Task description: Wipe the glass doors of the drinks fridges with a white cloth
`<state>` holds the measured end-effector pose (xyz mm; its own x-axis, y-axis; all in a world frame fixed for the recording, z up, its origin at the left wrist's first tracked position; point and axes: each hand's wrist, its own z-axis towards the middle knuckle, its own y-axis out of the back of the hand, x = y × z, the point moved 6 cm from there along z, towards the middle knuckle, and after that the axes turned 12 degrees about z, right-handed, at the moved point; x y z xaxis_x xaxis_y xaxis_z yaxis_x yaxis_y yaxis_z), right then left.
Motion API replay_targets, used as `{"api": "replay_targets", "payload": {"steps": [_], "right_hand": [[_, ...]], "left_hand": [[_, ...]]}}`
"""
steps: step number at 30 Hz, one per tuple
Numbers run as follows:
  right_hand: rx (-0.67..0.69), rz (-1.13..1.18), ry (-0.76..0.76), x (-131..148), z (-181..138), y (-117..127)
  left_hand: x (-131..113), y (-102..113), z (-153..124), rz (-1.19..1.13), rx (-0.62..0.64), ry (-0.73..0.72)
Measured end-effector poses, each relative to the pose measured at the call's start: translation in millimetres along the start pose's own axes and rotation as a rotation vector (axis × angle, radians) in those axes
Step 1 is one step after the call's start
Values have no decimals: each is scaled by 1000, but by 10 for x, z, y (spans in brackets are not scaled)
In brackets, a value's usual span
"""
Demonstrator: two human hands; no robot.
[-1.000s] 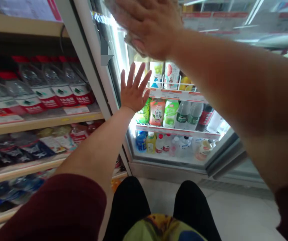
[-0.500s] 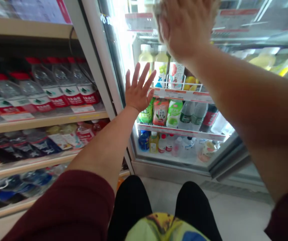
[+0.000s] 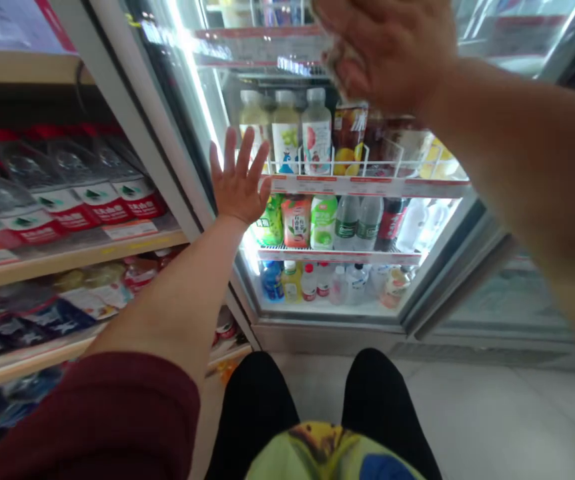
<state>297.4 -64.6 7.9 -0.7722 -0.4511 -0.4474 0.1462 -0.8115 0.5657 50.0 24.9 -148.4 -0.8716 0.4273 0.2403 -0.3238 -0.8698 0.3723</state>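
Observation:
My left hand (image 3: 241,179) is spread flat against the glass door (image 3: 247,320) of a lit drinks fridge, with nothing in it. Higher up on the right, my right hand (image 3: 392,57) is over the same glass, slightly blurred. A pale crumpled cloth (image 3: 336,60) shows under its fingers, mostly hidden by the hand. Behind the glass, pale juice bottles (image 3: 286,130) line a wire-fronted shelf. Below them stand a green-labelled bottle (image 3: 323,223), an orange-red bottle (image 3: 296,223) and several clear ones. Small bottles (image 3: 309,283) fill the bottom.
To the left, wooden shelves (image 3: 162,241) carry red-capped water bottles (image 3: 87,180) and other drinks. A second fridge door (image 3: 512,307) adjoins on the right. My knees (image 3: 262,400) are close to the fridge base, above a pale tiled floor (image 3: 477,407).
The view has shifted right, so the fridge sits further left. My right hand has moved across the glass with the cloth. My left hand stays spread on the door.

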Motion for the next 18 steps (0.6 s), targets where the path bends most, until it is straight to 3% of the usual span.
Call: {"api": "replay_targets", "payload": {"steps": [3,4,5,8,9,11,14,16,18], "right_hand": [[-215,-26,-434,-296,-207,126],[-241,-36,-465,-316,-279,130],[-219,-44,-406,-291,-327,111],[21,-46,2,-135,-470,-17],[58,-47,56,-144,-533,-27],[-46,-62,-81,-289,-644,51],[-357,-161,-514,-520,-919,212],[-299,-206,-537,-525,-1034,167],[-91,-187,-347,-485,-1069,46]], "left_hand": [[41,-57,-8,10,-22,0],[60,-88,-6,10,-22,0],[80,-122,-2,7,-20,-2],[129,-211,21,-27,-11,-18],[144,-229,29,-37,-10,-16],[171,-245,40,-40,-9,5],[191,-251,46,-46,-4,26],[208,-263,50,-75,7,41],[239,-288,57,-106,27,73]]}}
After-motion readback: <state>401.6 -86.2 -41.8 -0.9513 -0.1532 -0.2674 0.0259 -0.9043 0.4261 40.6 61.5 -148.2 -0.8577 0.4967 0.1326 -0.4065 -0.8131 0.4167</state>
